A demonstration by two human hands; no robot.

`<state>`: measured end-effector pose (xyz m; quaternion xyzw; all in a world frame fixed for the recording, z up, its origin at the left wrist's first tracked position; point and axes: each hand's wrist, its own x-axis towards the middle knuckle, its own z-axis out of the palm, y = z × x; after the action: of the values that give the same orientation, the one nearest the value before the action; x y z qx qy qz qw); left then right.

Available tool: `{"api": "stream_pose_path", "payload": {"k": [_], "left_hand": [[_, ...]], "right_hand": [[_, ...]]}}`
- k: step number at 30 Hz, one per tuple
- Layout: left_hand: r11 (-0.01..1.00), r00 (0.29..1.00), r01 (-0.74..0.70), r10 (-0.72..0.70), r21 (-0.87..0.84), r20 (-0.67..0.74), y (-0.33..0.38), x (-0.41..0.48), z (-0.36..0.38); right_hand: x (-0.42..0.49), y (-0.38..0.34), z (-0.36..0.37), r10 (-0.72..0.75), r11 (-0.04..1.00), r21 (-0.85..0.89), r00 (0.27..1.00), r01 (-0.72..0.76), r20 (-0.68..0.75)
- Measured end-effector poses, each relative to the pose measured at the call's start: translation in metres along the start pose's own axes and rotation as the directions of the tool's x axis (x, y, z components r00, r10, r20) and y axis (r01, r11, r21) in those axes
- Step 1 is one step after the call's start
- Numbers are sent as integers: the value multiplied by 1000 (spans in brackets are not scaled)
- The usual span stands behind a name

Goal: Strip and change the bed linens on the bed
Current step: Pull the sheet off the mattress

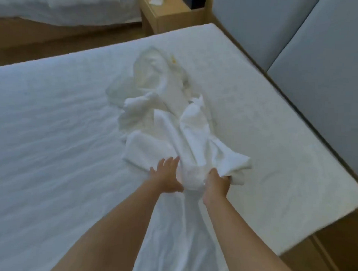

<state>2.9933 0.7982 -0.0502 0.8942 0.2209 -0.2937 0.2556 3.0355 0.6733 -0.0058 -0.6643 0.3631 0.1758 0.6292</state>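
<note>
View from my head, looking down across a bed. On the left, a wrinkled white sheet (52,139) covers that side of the bed and runs back under my forearms. My left hand (167,176) is open, fingers spread, pressed flat against the side of a bundle (173,119) of the sheet's loose cloth heaped mid-bed. My right hand (217,181) is closed around a thick fold at the bundle's near end, fingers curled into the cloth. Right of that, the quilted mattress (264,112) lies bare out to its corner, beside a grey padded headboard (292,40). A wooden nightstand (170,16) stands past the far edge.

I judge the stripping partly done: the head-end corners look freed and the cloth gathered, but the left stretch remains to be pulled off. I see no fresh linens, so remaking the bed is all yet to do.
</note>
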Motion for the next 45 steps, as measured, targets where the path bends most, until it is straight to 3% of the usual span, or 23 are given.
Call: {"api": "stream_pose_path", "payload": {"k": [2,5,12,18,22,24,26,28,31,34,37,40,45], "left_hand": [[989,998,-22,12,145,67,5,5,46],[960,999,31,-21,277,-38,17,17,78],[966,941,137,-57,220,-333,38,54,104],[990,851,114,-51,89,-522,45,71,109],[998,890,67,-59,1,-453,72,35,82],[985,912,45,28,168,-409,97,0,70],[912,900,-49,217,408,-378,130,-38,77],[857,891,-153,335,492,-307,167,-69,95],[878,969,-204,244,434,-38,205,-71,139],[925,985,-171,162,339,56,215,-47,180],[997,983,-68,71,-24,172,202,-28,209],[953,997,74,-77,-293,3,178,-19,216],[900,923,252,-334,-356,-191,129,-18,214]], "right_hand": [[20,19,-19,-8,1000,-21,999,8,33],[46,34,-37,10,1000,-15,995,-9,104],[83,29,-57,49,998,23,946,-60,320],[118,10,-78,-49,999,31,927,41,372],[134,-12,-99,-107,989,-61,933,136,344],[146,-31,-119,-148,980,-78,934,182,325],[159,-49,-147,-152,985,-33,946,168,287],[173,-56,-182,-148,988,-11,961,155,234],[192,-43,-228,-100,985,-122,982,120,160],[213,-26,-253,67,978,-201,994,-48,90],[230,-15,-261,115,960,-264,991,-95,63],[227,-3,-254,38,918,-397,993,9,110],[212,11,-222,7,853,-521,997,36,80]]}}
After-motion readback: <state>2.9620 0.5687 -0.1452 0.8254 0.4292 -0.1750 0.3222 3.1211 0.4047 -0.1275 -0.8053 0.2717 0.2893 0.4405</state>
